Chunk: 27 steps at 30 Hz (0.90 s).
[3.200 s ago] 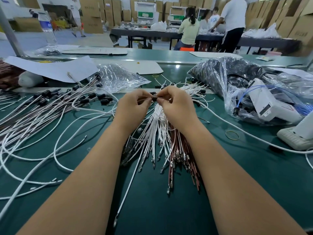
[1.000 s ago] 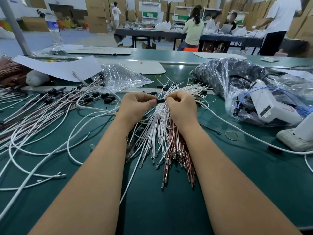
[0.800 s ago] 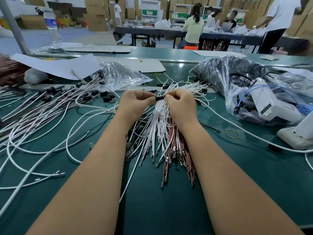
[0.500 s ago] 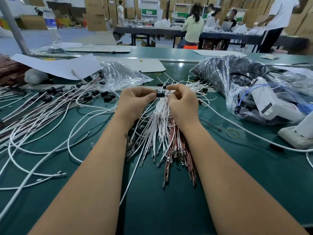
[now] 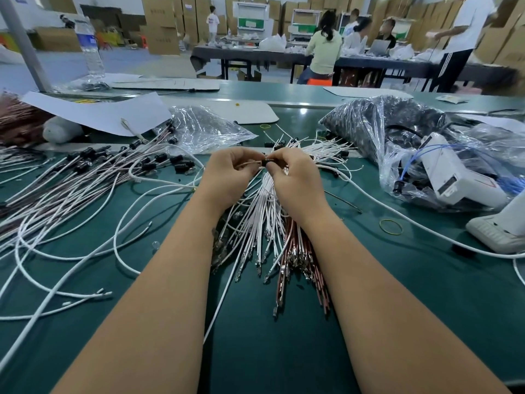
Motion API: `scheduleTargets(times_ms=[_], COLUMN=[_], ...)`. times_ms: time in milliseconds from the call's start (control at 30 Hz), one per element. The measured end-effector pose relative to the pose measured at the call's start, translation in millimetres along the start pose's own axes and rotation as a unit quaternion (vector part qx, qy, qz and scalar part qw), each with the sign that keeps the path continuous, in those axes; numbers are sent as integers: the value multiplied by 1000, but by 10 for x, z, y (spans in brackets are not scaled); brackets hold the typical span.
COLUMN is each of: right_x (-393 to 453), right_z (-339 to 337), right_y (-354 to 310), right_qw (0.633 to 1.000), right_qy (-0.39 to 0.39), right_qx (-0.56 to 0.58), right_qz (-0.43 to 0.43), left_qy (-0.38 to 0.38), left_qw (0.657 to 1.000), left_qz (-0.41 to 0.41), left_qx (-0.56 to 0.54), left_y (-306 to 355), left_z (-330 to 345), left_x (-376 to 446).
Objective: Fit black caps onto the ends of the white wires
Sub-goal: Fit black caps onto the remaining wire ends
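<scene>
A black cap is pinched at the fingertips of the right hand, raised above the green table near its middle. A thin wire is pinched by thumb and forefinger of the left hand, its end meeting the cap; whether the end is seated inside cannot be told, the fingers covering the joint. Directly below the hands, a fanned bundle of white wires is laid on the table, with a bundle of reddish wires touching it on the right, bare metal terminals pointing toward the viewer. Both bundles are partly hidden by the forearms. To the left, a spread of wires already fitted with caps is laid out, with long loose white leads looping across the table before it. Beyond the hands, a clear bag is lying crumpled, with a paper sheet to its left. At right, a large bag of black parts is found, and beside it a bagged white tool. A yellow rubber band is lying near the right forearm. A water bottle stands at far left.
</scene>
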State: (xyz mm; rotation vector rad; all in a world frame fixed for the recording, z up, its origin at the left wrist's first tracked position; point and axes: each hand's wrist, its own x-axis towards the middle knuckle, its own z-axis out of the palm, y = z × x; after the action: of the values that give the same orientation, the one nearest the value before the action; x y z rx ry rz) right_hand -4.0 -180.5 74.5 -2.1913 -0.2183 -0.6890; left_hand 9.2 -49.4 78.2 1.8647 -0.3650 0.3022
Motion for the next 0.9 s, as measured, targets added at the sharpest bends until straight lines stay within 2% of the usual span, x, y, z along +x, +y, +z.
scheduleTargets(times_ms=[67, 167, 300, 367, 433, 533, 633, 733, 833, 900], right_x=[1, -3, -3, -8, -9, -19, -34, -32, -14, -16], right_z=[-1, -27, -49, -35, -27, -30, -11, -2, -21, -19], right_y=[11, 27, 30, 20, 21, 18, 12, 32, 47, 47], right_qw=[1000, 997, 992, 993, 996, 999, 997, 989, 990, 994], right_qy=[12, 40, 50, 52, 54, 46, 40, 63, 63, 48], right_qx=[-26, -61, -111, -105, -73, -6, -41, -131, -126, -97], right_qz=[11, 24, 9, -1, -4, -28, -49, -30, -1, -4], left_qy=[11, 70, 174, 171, 152, 69, 46, 97, 144, 134], left_qw=[994, 956, 913, 907, 921, 967, 986, 971, 932, 930], left_qz=[6, 22, -23, -29, 24, 118, 90, 28, -50, -45], left_qx=[105, 285, 368, 383, 357, 216, 133, 218, 330, 340], left_y=[-14, -34, -114, -113, -50, 65, 64, -67, -147, -147], left_z=[3, -25, -127, -143, -94, 22, 20, -60, -150, -137], left_x=[16, 21, -4, -12, -20, -43, -47, -6, 5, 0])
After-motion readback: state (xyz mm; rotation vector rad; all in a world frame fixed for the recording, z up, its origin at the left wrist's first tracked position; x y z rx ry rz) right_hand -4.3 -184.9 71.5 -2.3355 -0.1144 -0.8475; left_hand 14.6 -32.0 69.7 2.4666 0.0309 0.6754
